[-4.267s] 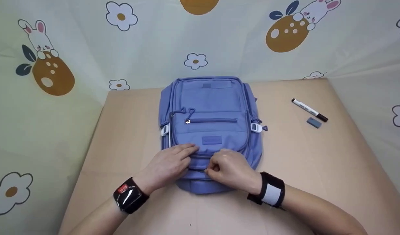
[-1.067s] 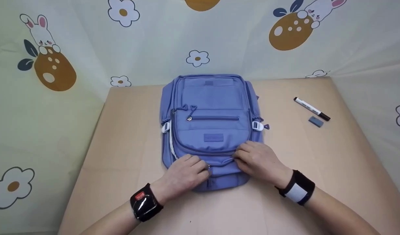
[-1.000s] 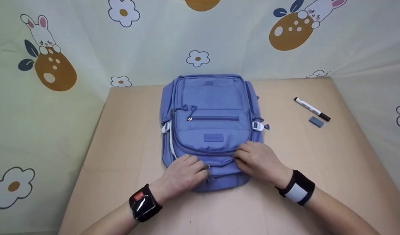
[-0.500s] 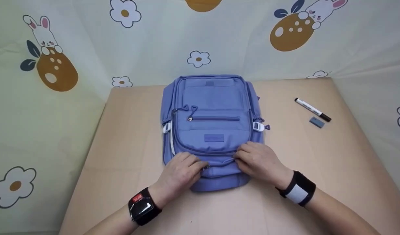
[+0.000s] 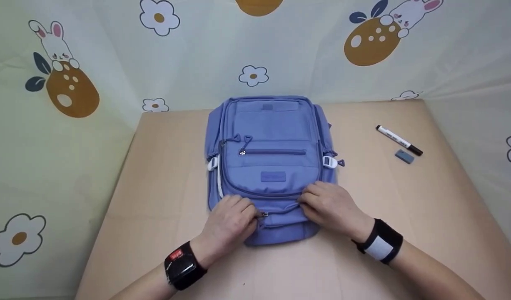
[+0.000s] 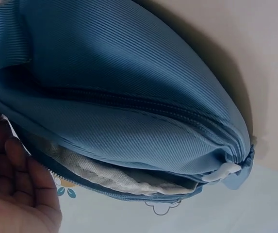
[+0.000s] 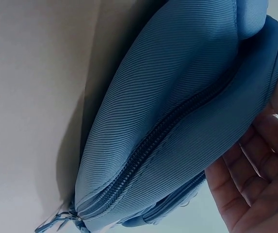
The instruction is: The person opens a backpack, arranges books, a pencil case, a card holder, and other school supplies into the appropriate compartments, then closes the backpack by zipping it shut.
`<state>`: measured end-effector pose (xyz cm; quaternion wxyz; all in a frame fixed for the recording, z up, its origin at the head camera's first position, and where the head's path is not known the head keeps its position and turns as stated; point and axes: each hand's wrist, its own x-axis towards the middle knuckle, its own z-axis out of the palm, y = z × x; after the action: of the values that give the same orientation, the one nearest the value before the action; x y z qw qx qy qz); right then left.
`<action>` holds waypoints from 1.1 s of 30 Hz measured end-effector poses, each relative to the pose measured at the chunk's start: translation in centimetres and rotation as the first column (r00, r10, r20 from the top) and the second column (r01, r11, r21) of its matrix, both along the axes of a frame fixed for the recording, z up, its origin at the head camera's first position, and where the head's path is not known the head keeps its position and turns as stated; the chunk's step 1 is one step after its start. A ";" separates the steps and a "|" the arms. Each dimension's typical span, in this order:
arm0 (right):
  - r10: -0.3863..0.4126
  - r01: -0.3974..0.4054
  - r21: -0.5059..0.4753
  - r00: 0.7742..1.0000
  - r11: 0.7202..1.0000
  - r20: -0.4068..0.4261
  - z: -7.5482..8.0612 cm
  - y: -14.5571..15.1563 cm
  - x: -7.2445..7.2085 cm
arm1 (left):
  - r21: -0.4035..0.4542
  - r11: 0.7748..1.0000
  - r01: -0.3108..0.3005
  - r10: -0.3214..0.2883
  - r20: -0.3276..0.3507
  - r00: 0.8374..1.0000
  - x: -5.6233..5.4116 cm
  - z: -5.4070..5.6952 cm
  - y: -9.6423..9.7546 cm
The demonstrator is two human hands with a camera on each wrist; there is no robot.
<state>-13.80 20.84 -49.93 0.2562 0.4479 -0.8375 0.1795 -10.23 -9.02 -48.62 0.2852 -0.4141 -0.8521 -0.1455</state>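
Observation:
A blue backpack lies front up on the table. My left hand pinches at the zipper pull of the lower front pocket, its fingertips partly hiding it. On the right, my right hand grips the fabric by the same pocket's edge with thumb and curled fingers. In the left wrist view the front compartment gapes along its side, and a whitish lining shows inside. A closed zipper line runs along the bag's side in the right wrist view, beside my fingers.
A white and black marker lies on the tan table to the right, with a small grey-blue eraser-like block beside it. A patterned cloth hangs behind and at both sides. White buckles sit on the backpack's sides.
Since the earliest frame, my right hand has left the pocket's middle for its right side, and my left hand has come to the zipper pull. In the last second it has shifted slightly left.

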 end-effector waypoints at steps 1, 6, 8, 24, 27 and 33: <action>0.001 -0.001 -0.001 1.000 1.000 0.001 0.0 0.0 0.0 | 0.000 1.000 -0.010 0.010 -0.001 1.000 0.1 0.0 -0.1; 0.000 0.000 0.000 1.000 1.000 0.001 0.1 0.0 0.0 | 0.007 0.999 -0.053 0.053 0.016 0.998 0.5 0.2 -1.2; -0.001 0.001 0.006 1.000 1.000 -0.006 0.0 0.0 0.0 | 0.027 0.997 -0.066 0.065 0.042 0.997 0.5 0.3 -2.1; 0.011 -0.013 0.035 0.998 0.999 0.056 0.7 0.0 0.1 | 0.116 0.984 -0.137 0.110 0.211 0.971 0.1 0.2 -5.8; 0.042 -0.043 0.006 0.996 0.999 0.081 1.2 -0.7 0.3 | 0.119 0.983 -0.137 0.111 0.204 0.973 0.0 0.2 -5.9; 0.119 -0.119 -0.007 0.988 0.993 0.098 2.3 -3.2 0.7 | 0.135 0.983 -0.126 0.101 0.180 0.978 0.0 0.1 -6.0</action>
<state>-13.10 17.62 -47.59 0.2038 0.4876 -0.8208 0.2166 -10.21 -15.02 -48.51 0.2477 -0.3285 -0.8829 -0.2264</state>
